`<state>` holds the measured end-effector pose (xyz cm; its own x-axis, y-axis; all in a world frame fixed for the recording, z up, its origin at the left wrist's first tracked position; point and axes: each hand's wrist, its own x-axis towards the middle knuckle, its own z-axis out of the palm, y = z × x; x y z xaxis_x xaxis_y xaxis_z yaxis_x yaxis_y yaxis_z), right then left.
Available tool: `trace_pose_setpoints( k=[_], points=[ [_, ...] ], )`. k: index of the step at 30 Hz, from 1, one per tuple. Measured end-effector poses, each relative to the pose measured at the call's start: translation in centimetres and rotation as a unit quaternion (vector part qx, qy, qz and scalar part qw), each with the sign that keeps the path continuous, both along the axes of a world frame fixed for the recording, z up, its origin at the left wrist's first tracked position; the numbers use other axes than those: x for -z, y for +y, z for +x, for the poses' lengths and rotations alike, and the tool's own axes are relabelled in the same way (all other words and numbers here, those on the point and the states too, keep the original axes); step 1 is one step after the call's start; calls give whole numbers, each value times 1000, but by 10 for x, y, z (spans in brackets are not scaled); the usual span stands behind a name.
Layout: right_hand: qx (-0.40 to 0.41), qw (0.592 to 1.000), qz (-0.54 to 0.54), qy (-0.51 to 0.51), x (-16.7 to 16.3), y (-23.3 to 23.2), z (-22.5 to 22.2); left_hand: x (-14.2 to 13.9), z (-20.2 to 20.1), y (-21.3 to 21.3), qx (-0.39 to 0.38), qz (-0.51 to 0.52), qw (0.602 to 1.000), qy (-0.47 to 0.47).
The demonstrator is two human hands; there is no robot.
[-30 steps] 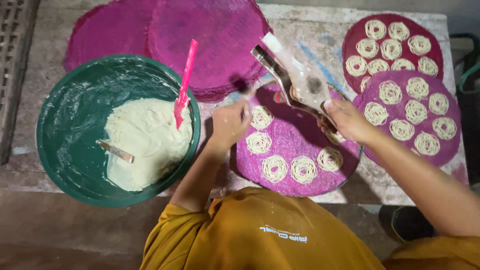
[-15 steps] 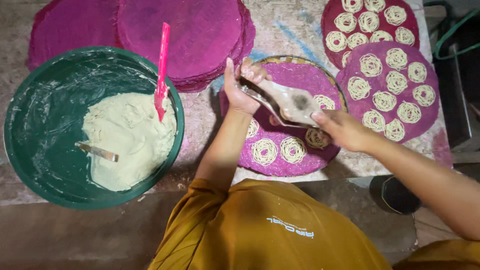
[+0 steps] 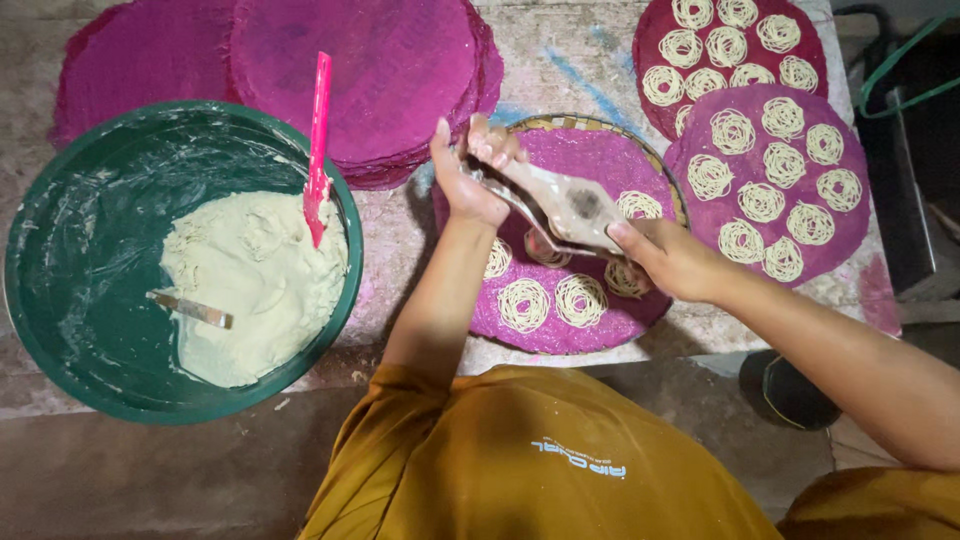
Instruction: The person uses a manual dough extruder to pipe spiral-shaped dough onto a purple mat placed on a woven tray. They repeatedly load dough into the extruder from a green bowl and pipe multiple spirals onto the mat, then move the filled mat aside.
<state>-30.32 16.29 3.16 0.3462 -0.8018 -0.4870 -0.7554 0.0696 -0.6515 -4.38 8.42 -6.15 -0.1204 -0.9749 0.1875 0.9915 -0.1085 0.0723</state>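
Hands are what we are watching first: our left hand (image 3: pixel 468 178) is clenching around one end of a long metal noodle press (image 3: pixel 548 198), and our right hand (image 3: pixel 672 258) is grasping its other end, so both are closing on the same tool. We are holding the press tilted above a magenta round mat (image 3: pixel 590 160) that is lying on a woven tray (image 3: pixel 560 123). Pale noodle coils (image 3: pixel 524 304) are sitting along the mat's near edge, just below the press. Two more magenta mats (image 3: pixel 850 220) covered with coils are lying to our right. A green basin (image 3: pixel 70 240) of pale dough (image 3: pixel 250 280) is resting to our left, with a pink spatula (image 3: pixel 318 140) leaning in it and a small metal scraper (image 3: pixel 190 310) lying on the dough. Bare magenta mats (image 3: pixel 370 70) are stacking up behind the basin.
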Motion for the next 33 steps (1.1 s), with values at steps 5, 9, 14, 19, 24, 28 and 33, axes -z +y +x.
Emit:
trace_pose_setpoints(
  k=[5, 9, 14, 19, 24, 28, 33],
  points=[
    [8, 996, 23, 83, -10, -7, -19, 7, -25, 8, -21, 48, 999, 11],
    [56, 996, -36, 65, -11, -14, -20, -13, -29, -11, -6, 33, 999, 33],
    [64, 998, -24, -16, 2, -12, -23, -29, -14, -4, 89, 185, 959, -195],
    [69, 996, -34, -47, 17, -15, -38, 7, -26, 21, 262, 174, 749, -583],
    [103, 988, -83, -75, 35, -22, -47, 34, -21, 43, 7, -84, 613, -786],
    [107, 980, -91, -143, 39, -20, -69, 19, 4, 73, -15, -172, 325, -930],
    [99, 982, 8, -158, 40, -16, -85, -15, -13, 32, -42, -39, 820, -569]
  ],
)
